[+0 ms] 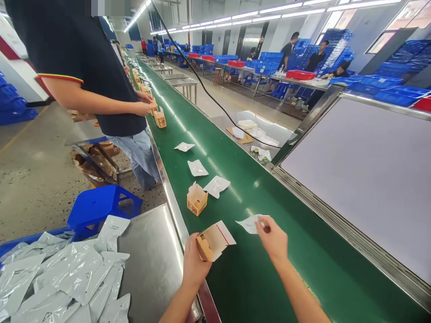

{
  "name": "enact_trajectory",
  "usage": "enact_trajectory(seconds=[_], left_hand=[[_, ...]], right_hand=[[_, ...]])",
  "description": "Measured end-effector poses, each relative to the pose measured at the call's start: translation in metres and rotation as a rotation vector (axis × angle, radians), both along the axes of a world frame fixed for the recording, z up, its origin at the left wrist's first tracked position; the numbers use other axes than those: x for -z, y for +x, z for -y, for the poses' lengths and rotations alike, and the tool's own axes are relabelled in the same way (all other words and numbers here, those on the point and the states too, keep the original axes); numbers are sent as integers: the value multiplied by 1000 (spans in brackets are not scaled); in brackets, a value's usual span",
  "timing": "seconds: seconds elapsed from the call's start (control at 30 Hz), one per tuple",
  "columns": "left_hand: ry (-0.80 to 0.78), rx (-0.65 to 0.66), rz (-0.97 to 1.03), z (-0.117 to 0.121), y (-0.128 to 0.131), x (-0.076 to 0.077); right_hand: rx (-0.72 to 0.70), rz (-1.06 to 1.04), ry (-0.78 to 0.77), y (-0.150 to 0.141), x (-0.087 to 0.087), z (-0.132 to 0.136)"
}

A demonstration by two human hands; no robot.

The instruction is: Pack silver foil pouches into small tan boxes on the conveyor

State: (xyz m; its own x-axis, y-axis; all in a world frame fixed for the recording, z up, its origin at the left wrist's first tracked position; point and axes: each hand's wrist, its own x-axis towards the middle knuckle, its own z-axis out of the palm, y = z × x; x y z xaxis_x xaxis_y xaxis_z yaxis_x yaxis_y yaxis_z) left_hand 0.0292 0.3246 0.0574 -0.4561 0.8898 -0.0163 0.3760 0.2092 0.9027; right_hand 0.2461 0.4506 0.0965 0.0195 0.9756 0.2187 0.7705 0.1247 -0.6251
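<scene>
My left hand (194,264) grips a small open cardboard box (213,242) with its flap raised, held over the near edge of the green conveyor belt (269,278). My right hand (273,239) pinches a small white packet (249,223) that lies on the belt. Just beyond stands a second open orange box (197,199) with another white packet (217,185) beside it. Two more packets (197,168) (184,146) lie further up the belt.
A pile of silvery pouches (63,278) lies on the steel side table (151,260) at my left, next to a blue stool (101,206). A co-worker (87,67) stands at the belt's left, handling an orange box (160,119). A white panel (367,175) borders the right.
</scene>
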Motion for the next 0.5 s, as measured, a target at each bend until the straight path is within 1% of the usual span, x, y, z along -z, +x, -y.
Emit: enact_trajectory(seconds=[0.07,0.1,0.13,0.17,0.2,0.23,0.27,0.3,0.37,0.43,0.5], left_hand=[[-11,-7,-76,1,7,-1],[-10,-2,-106,2,12,0],[-3,5,-134,4,18,1],[13,9,-161,7,25,2],[37,10,-183,9,31,3],[71,8,-202,11,36,3],[111,5,-218,14,41,2],[152,4,-235,16,44,1],[230,16,-263,21,49,-2],[311,75,-271,27,52,-1],[379,176,-255,38,57,3]], right_hand=[[187,26,140,10,-26,40],[216,57,243,10,-40,59],[184,96,352,6,-51,76],[95,133,453,1,-59,91],[-40,159,526,-6,-63,104],[-199,168,553,-12,-64,114],[-335,160,547,-18,-61,122],[-423,145,519,-23,-56,128],[-492,129,416,-29,-43,136],[-553,137,238,-30,-35,141],[-706,143,6,-26,-37,143]])
